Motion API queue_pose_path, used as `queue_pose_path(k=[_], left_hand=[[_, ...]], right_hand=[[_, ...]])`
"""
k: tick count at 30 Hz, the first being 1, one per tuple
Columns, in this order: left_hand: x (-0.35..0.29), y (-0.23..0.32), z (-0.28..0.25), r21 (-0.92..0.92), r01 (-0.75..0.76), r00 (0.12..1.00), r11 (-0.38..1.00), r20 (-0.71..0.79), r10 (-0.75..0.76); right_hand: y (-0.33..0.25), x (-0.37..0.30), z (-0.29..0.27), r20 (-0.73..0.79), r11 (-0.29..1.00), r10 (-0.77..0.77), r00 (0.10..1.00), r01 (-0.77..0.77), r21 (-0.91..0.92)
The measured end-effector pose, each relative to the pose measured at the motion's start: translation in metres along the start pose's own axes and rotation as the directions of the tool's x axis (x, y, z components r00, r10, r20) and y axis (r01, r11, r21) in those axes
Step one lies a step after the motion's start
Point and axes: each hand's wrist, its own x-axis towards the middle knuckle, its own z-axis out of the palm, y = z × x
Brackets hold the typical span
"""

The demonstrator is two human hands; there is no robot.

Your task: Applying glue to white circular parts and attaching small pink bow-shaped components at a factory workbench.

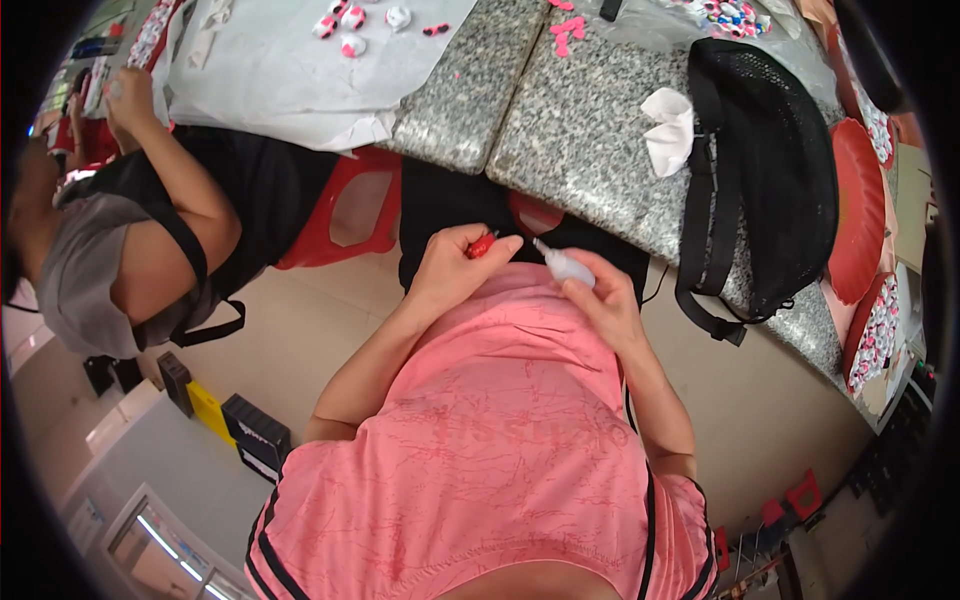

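Over my lap, my left hand (455, 262) pinches a small red piece (482, 245) with a pale mark and a dark tip; its exact kind is too small to tell. Opposite it, my right hand (606, 297) is closed round a small white squeeze bottle (570, 268). The bottle's narrow nozzle points up and left toward the red piece, with a small gap between them. Both hands are held in front of the table's edge, close together above my pink shirt (490, 400).
Ahead is a speckled granite table (590, 130). White sheeting (300, 90) bears several pink, white and black balls (352, 17). A black mesh bag (765, 180), crumpled tissue (668, 130) and red scalloped tray (857, 210) lie right. A co-worker (150, 220) sits left by a red stool (345, 215).
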Motion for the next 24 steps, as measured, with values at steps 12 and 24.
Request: queue_pose_path(k=[12, 24], left_hand=[[0.032, -0.042, 0.047, 0.011, -0.049, 0.999, 0.999, -0.007, 0.049], [0.031, -0.028, 0.045, 0.008, -0.001, 0.996, 1.000, 0.089, 0.001]], right_hand=[[0.044, 0.017, -0.005, -0.175, 0.998, -0.003, 0.985, 0.014, 0.058], [0.057, 0.016, -0.009, -0.196, 0.998, 0.009, 0.981, 0.004, 0.062]])
